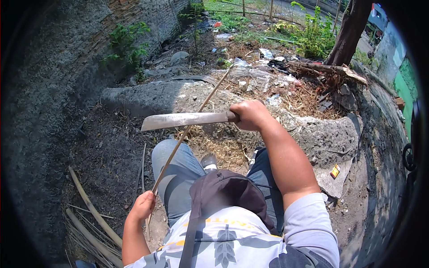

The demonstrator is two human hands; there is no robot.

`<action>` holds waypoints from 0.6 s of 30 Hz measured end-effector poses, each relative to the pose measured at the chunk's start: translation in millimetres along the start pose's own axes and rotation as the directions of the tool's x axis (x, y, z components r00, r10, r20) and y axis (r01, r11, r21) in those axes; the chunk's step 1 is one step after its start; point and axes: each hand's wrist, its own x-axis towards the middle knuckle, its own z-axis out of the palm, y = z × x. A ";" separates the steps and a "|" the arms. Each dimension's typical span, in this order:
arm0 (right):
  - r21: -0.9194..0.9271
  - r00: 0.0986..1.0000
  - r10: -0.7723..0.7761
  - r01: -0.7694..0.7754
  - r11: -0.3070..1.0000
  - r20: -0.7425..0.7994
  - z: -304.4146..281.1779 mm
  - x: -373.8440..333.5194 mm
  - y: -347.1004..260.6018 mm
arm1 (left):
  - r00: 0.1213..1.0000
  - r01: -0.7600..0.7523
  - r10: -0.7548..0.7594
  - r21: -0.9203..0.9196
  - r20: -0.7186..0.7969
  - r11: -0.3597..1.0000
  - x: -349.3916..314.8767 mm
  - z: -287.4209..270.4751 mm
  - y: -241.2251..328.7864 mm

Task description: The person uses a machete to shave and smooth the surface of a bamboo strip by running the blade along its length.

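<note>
My right hand (253,115) is closed round the handle of a machete (185,119), whose broad grey blade points left, roughly level. The blade crosses a long thin strip of wood or bamboo (174,149) near its middle; whether the two touch I cannot tell. Low on the left, my left hand (144,204) grips that strip near its lower end. From there it slants up and to the right, its far tip above a concrete slab (190,96). Both hands are in front of my bent knees, with a dark bag (230,192) on my lap.
Several long strips and split pieces (91,207) lie on the ground at the lower left. A rough wall (58,80) rises on the left. Beyond the slab are scattered litter and straw, a tree trunk (351,31) and a broken log (328,69). A small yellow packet (334,171) lies at right.
</note>
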 end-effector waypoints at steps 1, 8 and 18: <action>-0.043 0.999 -0.032 0.032 0.999 -0.004 -2.1 -0.7 1.9 | 1.000 0.002 -0.002 0.002 -0.001 1.000 -5.1 -2.9 3.2; 0.257 0.898 0.439 -0.422 0.870 -0.014 12.4 -5.4 52.9 | 0.972 0.211 -0.203 -0.059 0.116 0.976 -28.8 2.8 25.8; 0.398 0.944 0.317 -0.257 0.881 -0.091 14.0 4.6 44.5 | 0.968 0.249 -0.236 -0.207 0.084 0.946 -27.6 2.4 9.0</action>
